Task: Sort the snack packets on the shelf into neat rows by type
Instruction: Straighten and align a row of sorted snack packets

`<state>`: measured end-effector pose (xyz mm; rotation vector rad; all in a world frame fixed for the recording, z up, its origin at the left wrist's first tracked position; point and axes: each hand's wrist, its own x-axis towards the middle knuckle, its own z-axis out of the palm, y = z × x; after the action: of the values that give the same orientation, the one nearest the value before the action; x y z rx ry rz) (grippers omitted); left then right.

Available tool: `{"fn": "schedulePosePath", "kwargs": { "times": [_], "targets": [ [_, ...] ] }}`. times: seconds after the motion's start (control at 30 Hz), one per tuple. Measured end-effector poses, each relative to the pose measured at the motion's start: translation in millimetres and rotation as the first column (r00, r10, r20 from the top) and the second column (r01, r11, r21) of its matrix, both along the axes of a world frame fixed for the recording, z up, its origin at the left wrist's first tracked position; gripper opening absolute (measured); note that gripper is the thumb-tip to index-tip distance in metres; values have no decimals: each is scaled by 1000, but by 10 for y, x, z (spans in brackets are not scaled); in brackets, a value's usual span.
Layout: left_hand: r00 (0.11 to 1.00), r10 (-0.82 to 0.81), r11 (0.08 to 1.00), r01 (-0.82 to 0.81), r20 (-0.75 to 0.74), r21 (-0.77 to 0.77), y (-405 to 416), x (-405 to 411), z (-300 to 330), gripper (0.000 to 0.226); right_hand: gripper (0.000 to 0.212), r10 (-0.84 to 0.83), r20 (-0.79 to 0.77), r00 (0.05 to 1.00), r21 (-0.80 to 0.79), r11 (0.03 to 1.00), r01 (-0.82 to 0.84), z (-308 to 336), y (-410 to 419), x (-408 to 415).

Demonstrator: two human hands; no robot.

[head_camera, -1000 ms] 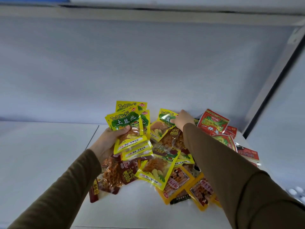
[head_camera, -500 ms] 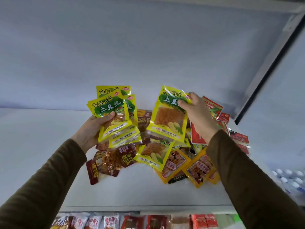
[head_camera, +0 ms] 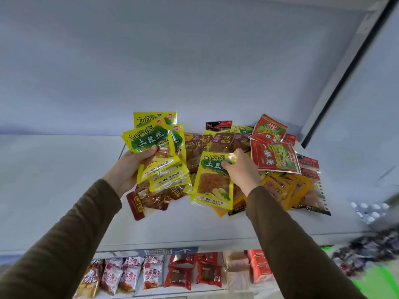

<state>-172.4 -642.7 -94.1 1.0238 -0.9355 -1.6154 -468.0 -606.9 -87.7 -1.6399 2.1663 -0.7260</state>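
Observation:
My left hand (head_camera: 127, 169) grips a fanned stack of yellow-green TuDouSi packets (head_camera: 151, 139) above the left of the pile. My right hand (head_camera: 241, 169) pinches the top edge of one more yellow-green TuDouSi packet (head_camera: 212, 184), which hangs upright over the white shelf (head_camera: 64, 180). Behind and between the hands lies a mixed heap: brown packets (head_camera: 216, 141), red-and-green packets (head_camera: 276, 156), orange packets (head_camera: 287, 186) and a dark red packet (head_camera: 135, 205) at the front left.
The shelf's white back wall rises behind the heap, and a slanted upright (head_camera: 336, 83) closes the right side. Below the shelf's front edge, a lower shelf (head_camera: 172, 272) holds rows of red and white packets. A blister pack (head_camera: 369, 210) lies at the right.
My right hand picked a yellow-green packet out of the heap, lifted it, then brought it lower and nearer to me. The left hand's stack stayed raised. The view tilted down, revealing the lower shelf.

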Motion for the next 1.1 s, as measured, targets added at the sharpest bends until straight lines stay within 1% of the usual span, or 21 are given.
{"fn": "schedulePosePath", "kwargs": {
  "times": [0.07, 0.13, 0.2, 0.27, 0.4, 0.43, 0.47, 0.53, 0.6, 0.63, 0.67, 0.7, 0.73, 0.77, 0.83, 0.9, 0.93, 1.0, 1.03, 1.1],
  "targets": [
    [1000, -7, 1000, 7, -8, -2, 52, 8, 5, 32, 39, -50, 213, 976, -20, 998, 55, -13, 16, 66],
    [1000, -10, 1000, 10, -10, 2, 97, 18, -3, 31, 32, -53, 418, 907, -65, 994, 89, -9, 56, 94],
    [1000, -6, 1000, 6, -16, 10, 128, 46, -24, 34, 25, -17, 545, 838, -135, 985, 108, 74, 136, 98],
    [1000, 2, 1000, -2, -14, 21, 161, 73, -50, 34, 26, 21, 627, 778, -172, 979, 113, 213, 224, 69],
    [1000, 30, 999, -30, -2, 17, 244, 42, -51, 21, 27, 141, 716, 684, -286, 952, 104, 533, 322, -44],
    [999, 39, 999, -39, 2, 20, 250, 31, -52, 21, 28, 176, 744, 645, -320, 941, 112, 620, 323, -48],
    [999, 49, 999, -50, 6, 22, 255, 29, -45, 23, 28, 207, 775, 596, -339, 933, 117, 708, 313, -39],
    [998, 66, 997, -67, 15, 26, 283, 7, 9, 26, 30, 289, 834, 469, -373, 923, 94, 850, 257, 20],
    [998, 57, 998, -58, 35, 3, 323, -47, 85, 22, 31, 359, 877, 320, -380, 925, 4, 928, 177, 160],
    [997, 56, 998, -56, 58, -11, 342, -85, 126, 16, 31, 352, 899, 262, -350, 935, -57, 918, 127, 264],
    [994, 59, 998, -57, 94, -28, 366, -114, 170, 11, 32, 326, 917, 232, -306, 945, -118, 877, 75, 389],
    [988, 87, 996, -84, 124, -32, 374, -130, 196, 12, 32, 294, 925, 240, -261, 952, -161, 797, 10, 531],
    [981, 114, 993, -109, 155, -38, 371, -124, 202, 17, 33, 269, 925, 268, -224, 957, -185, 699, -50, 674],
    [975, 127, 992, -121, 181, -40, 370, -104, 198, 21, 33, 244, 917, 316, -193, 964, -185, 574, -106, 821],
    [966, 147, 989, -143, 211, -35, 384, -19, 187, 24, 35, 203, 871, 448, -152, 977, -148, 352, -153, 1084],
    [956, 193, 981, -195, 221, -12, 401, 111, 191, 27, 37, 196, 823, 533, -157, 981, -117, 191, -157, 1321],
    [953, 218, 975, -223, 213, 0, 425, 174, 213, 27, 38, 204, 808, 552, -170, 979, -113, 137, -155, 1442],
    [952, 275, 958, -283, 131, 45, 456, 356, 229, 30, 37, 220, 793, 567, -187, 975, -117, 52, -177, 1716],
    [948, 307, 946, -314, 88, 76, 465, 475, 238, 33, 36, 223, 800, 558, -191, 975, -116, 25, -201, 1871],
    [938, 341, 933, -345, 63, 98, 487, 772, 235, 43, 34, 235, 814, 532, -201, 972, -122, -19, -249, 2226]
  ]
}}
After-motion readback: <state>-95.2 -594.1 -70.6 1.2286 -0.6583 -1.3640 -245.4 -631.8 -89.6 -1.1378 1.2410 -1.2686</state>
